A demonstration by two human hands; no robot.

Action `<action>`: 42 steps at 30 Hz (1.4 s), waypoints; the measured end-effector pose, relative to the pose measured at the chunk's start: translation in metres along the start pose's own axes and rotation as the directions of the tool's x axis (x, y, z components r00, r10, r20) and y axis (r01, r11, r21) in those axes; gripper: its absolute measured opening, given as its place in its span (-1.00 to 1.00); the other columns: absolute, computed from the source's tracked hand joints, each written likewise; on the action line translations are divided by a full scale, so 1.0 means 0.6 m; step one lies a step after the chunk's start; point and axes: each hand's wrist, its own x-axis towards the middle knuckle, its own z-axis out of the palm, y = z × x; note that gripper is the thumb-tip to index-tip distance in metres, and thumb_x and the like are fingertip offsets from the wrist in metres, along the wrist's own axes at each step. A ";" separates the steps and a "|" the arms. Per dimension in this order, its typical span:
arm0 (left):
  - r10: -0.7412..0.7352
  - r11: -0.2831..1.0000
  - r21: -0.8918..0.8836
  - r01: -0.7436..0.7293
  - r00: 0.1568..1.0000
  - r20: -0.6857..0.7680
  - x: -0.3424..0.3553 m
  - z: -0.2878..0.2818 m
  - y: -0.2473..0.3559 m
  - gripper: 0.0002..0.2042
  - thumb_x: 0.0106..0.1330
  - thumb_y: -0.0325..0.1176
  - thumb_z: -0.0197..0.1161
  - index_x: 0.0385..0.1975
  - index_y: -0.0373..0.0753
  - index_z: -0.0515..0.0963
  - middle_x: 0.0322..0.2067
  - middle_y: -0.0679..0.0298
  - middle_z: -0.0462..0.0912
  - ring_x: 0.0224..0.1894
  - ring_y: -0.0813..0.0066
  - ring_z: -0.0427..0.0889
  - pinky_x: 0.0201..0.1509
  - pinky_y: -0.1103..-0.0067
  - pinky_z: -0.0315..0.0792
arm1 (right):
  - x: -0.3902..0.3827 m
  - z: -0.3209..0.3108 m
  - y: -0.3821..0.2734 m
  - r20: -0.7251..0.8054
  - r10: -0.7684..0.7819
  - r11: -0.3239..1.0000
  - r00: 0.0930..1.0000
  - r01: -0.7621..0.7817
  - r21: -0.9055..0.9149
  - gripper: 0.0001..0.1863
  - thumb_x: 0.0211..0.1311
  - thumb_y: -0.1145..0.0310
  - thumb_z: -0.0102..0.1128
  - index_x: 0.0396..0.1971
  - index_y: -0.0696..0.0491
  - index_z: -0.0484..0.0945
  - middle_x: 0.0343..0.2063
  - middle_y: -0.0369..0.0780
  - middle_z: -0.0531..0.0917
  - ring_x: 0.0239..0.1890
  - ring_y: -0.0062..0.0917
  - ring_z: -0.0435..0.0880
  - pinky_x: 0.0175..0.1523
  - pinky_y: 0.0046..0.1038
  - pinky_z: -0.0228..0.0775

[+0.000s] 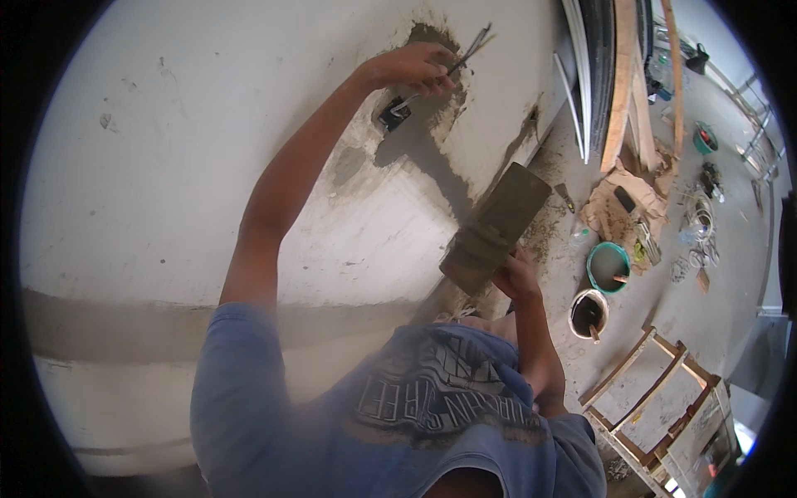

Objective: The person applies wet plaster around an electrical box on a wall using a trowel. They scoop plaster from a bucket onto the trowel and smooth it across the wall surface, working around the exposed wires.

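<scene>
My left hand [419, 68] is raised to the white wall, its fingers closed around a bundle of electrical wires [474, 48]. Just below it, a black electrical box [394, 114] sits in the wall, with the wires coming out of it. Damp grey mortar [427, 153] surrounds the box and runs down in a strip. Lower down, my right hand [518, 275] grips a rectangular plastering float [501, 228] from beneath, so its handle is hidden. Some mortar lies on the float's upper face, near its lower end.
On the floor to the right stand a teal bucket [608, 267] and a white bucket [589, 314]. A wooden frame [656, 398] stands at lower right. Planks [621, 83] and pipes lean at the top. A trowel [564, 197] and crumpled brown paper [614, 203] lie nearby.
</scene>
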 end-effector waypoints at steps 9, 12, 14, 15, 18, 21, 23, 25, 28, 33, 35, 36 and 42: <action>0.068 0.943 0.274 0.186 0.701 -0.710 -0.312 -0.042 0.073 -0.53 0.44 -0.24 0.11 0.33 -0.12 0.30 -0.13 0.20 0.71 -0.11 0.43 0.67 -0.07 0.53 0.54 | 0.102 0.074 0.052 -0.142 0.069 0.976 0.987 -0.097 -0.195 -0.49 0.29 0.63 0.07 0.24 0.17 0.25 0.13 -0.11 0.49 0.22 -0.42 0.45 0.29 -0.35 0.31; 0.415 0.771 0.517 0.372 0.322 -0.851 -0.431 -0.049 0.054 -0.69 0.43 -0.34 0.15 0.13 -0.21 0.50 -0.10 0.26 0.70 -0.06 0.46 0.65 0.00 0.53 0.52 | 0.183 0.068 0.066 0.052 -0.226 0.866 0.973 0.225 -0.446 -0.49 0.28 0.63 0.07 0.23 0.20 0.25 0.10 -0.13 0.52 0.15 -0.46 0.50 0.23 -0.41 0.36; 0.622 0.572 0.607 0.552 0.190 -0.759 -0.537 -0.073 0.026 -0.71 0.42 -0.35 0.15 0.05 -0.34 0.52 -0.05 0.19 0.67 0.05 0.34 0.59 0.16 0.43 0.44 | 0.232 0.099 0.072 0.054 -0.260 0.816 0.964 0.249 -0.521 -0.51 0.29 0.61 0.06 0.23 0.20 0.26 0.08 -0.13 0.53 0.09 -0.45 0.54 0.19 -0.40 0.38; 0.649 0.568 0.587 0.577 0.123 -0.750 -0.573 -0.068 0.023 -0.71 0.43 -0.32 0.16 0.04 -0.34 0.53 -0.01 0.17 0.63 0.10 0.29 0.55 0.24 0.39 0.37 | 0.256 0.109 0.073 0.054 -0.279 0.784 0.959 0.260 -0.563 -0.51 0.30 0.60 0.05 0.23 0.20 0.27 0.08 -0.14 0.54 0.06 -0.45 0.56 0.17 -0.40 0.39; 0.689 0.431 0.526 0.733 0.109 -0.716 -0.660 -0.055 -0.001 -0.66 0.42 -0.23 0.17 0.08 -0.27 0.50 0.14 0.17 0.51 0.29 0.20 0.34 0.35 0.27 0.29 | 0.321 0.112 0.088 0.082 -0.415 0.633 0.906 0.352 -0.689 -0.57 0.31 0.56 0.04 0.18 0.22 0.33 0.02 -0.11 0.58 -0.02 -0.43 0.61 0.13 -0.37 0.42; 0.657 0.373 0.395 0.839 0.062 -0.751 -0.682 -0.030 -0.022 -0.68 0.40 -0.25 0.18 0.06 -0.25 0.51 0.13 0.17 0.51 0.31 0.19 0.30 0.35 0.22 0.27 | 0.348 0.128 0.097 0.064 -0.491 0.542 0.869 0.362 -0.759 -0.61 0.31 0.51 0.06 0.13 0.21 0.39 -0.05 -0.08 0.60 -0.03 -0.37 0.62 0.10 -0.35 0.43; 0.698 0.307 0.450 0.838 0.123 -0.706 -0.686 -0.030 -0.037 -0.73 0.39 -0.28 0.18 0.00 -0.25 0.56 0.14 0.16 0.49 0.29 0.19 0.31 0.31 0.18 0.28 | 0.363 0.129 0.106 0.048 -0.517 0.499 0.855 0.347 -0.794 -0.61 0.29 0.50 0.09 0.12 0.20 0.41 -0.08 -0.07 0.61 -0.04 -0.34 0.62 0.07 -0.34 0.43; 0.707 0.269 0.452 0.850 0.144 -0.692 -0.689 -0.037 -0.049 -0.75 0.39 -0.28 0.19 -0.04 -0.26 0.58 0.15 0.14 0.48 0.28 0.18 0.31 0.29 0.18 0.30 | 0.374 0.134 0.115 0.037 -0.540 0.462 0.841 0.333 -0.822 -0.60 0.26 0.50 0.10 0.11 0.18 0.42 -0.08 -0.04 0.61 -0.04 -0.28 0.61 0.06 -0.32 0.42; 0.725 0.339 0.477 0.811 0.098 -0.682 -0.697 -0.045 -0.066 -0.75 0.39 -0.25 0.19 -0.07 -0.26 0.59 0.16 0.11 0.45 0.27 0.18 0.32 0.28 0.18 0.29 | 0.387 0.148 0.131 0.047 -0.614 0.365 0.788 0.336 -0.868 -0.55 0.18 0.56 0.11 0.11 0.16 0.43 -0.03 0.01 0.57 -0.01 -0.18 0.58 0.06 -0.29 0.42; 0.728 0.297 0.491 0.819 0.138 -0.672 -0.691 -0.052 -0.076 -0.71 0.40 -0.18 0.18 -0.08 -0.26 0.60 0.16 0.10 0.45 0.27 0.18 0.32 0.28 0.18 0.29 | 0.374 0.182 0.209 0.112 -0.643 0.185 0.758 0.296 -0.937 -0.51 0.10 0.59 0.11 0.12 0.15 0.42 0.00 0.07 0.51 0.03 -0.02 0.53 0.10 -0.25 0.41; 0.720 0.282 0.489 0.826 0.155 -0.677 -0.701 -0.048 -0.068 -0.69 0.40 -0.15 0.18 -0.08 -0.26 0.60 0.16 0.11 0.45 0.27 0.19 0.32 0.28 0.17 0.29 | 0.329 0.193 0.227 0.093 -0.486 0.314 0.869 0.273 -0.909 -0.54 0.18 0.56 0.11 0.12 0.15 0.42 -0.02 0.03 0.54 -0.01 -0.12 0.58 0.06 -0.29 0.45; 0.712 0.303 0.492 0.816 0.149 -0.686 -0.703 -0.044 -0.068 -0.68 0.40 -0.14 0.18 -0.08 -0.26 0.60 0.16 0.11 0.46 0.27 0.19 0.32 0.28 0.17 0.28 | 0.308 0.191 0.232 0.088 -0.403 0.370 0.911 0.250 -0.895 -0.56 0.21 0.54 0.10 0.13 0.15 0.41 -0.04 0.01 0.56 -0.03 -0.17 0.60 0.03 -0.31 0.48; 0.718 0.176 0.564 0.807 0.286 -0.634 -0.722 -0.056 -0.085 -0.64 0.40 -0.05 0.15 -0.11 -0.22 0.64 0.16 0.14 0.48 0.32 0.26 0.26 0.31 0.15 0.24 | 0.284 0.091 0.213 -0.266 -0.259 0.838 0.929 0.078 -0.540 -0.56 0.37 0.51 0.00 0.23 0.18 0.31 -0.07 -0.19 0.55 -0.11 -0.59 0.60 -0.10 -0.51 0.55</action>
